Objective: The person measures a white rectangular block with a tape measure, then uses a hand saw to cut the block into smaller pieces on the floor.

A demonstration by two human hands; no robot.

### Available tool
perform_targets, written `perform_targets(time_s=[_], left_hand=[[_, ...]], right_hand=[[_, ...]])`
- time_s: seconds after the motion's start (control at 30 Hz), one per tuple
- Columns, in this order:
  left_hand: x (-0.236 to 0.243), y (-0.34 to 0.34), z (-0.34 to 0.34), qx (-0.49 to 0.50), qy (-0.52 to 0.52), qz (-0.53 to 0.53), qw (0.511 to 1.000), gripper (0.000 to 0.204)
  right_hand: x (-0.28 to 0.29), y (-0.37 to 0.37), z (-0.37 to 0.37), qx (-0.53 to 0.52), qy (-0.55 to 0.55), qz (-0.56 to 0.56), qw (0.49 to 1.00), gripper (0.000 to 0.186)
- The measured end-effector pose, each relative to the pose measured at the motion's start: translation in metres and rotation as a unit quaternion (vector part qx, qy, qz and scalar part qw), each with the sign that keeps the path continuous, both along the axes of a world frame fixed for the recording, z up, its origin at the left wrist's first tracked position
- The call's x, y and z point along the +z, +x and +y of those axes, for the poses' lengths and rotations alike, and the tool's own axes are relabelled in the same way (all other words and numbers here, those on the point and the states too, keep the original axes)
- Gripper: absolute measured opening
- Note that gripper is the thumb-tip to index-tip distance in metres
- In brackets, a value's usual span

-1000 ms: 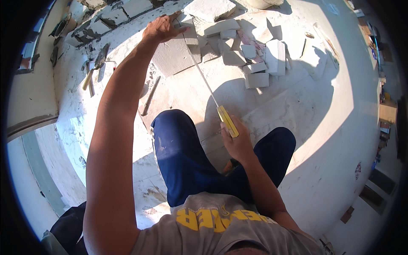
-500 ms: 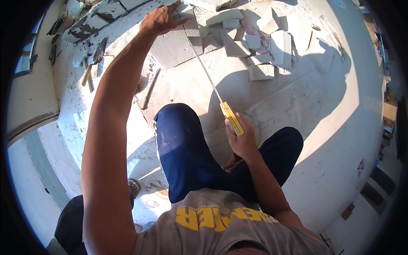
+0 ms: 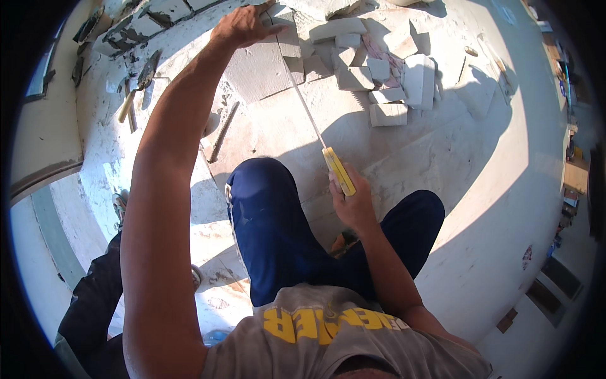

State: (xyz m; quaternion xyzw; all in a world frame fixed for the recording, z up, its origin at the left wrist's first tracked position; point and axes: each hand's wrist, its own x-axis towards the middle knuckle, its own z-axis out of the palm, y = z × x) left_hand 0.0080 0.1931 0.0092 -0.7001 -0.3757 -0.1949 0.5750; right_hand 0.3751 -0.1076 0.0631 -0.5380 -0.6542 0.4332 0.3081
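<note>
My right hand (image 3: 353,201) is wrapped round the yellow handle of a hand saw (image 3: 339,170). Its long, thin blade runs up and away to a pale, light-looking masonry block (image 3: 257,71) on the floor, and lies along a line at the block's right side. At the far end my left hand (image 3: 243,26) rests on top of the block, thumb spread from the fingers; the fingertips are partly cut off by the dark rim of the picture. How deep the blade sits in the block is not visible.
Several block offcuts (image 3: 386,95) lie to the right of the sawn block. A trowel (image 3: 148,71) and a dark, narrow bar (image 3: 224,131) lie to the left. Low blockwork (image 3: 142,31) stands at the far left. Another person's dark trouser leg (image 3: 95,287) is beside my left arm.
My right hand and the saw handle have shifted slightly up and left. My left hand stays on the block. The other person's leg has moved forward at the left.
</note>
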Motion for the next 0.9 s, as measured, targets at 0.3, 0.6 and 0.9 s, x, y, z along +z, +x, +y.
perform_targets(time_s=[0.3, 0.6, 0.9], left_hand=[[0.003, -0.018, 0.001, -0.04, -0.016, 0.032, 0.999, 0.077], [-0.012, -0.018, 0.017, 0.061, -0.324, -0.15, 0.932, 0.096], [0.053, 0.001, -0.011, 0.136, -0.554, -0.318, 0.757, 0.091]], right_hand=[[-0.034, -0.031, 0.031, 0.009, -0.022, 0.001, 1.0, 0.032], [-0.049, -0.064, 0.111, 0.048, 0.012, -0.013, 0.999, 0.026], [-0.014, 0.011, -0.009, 0.026, -0.063, -0.039, 0.997, 0.026]])
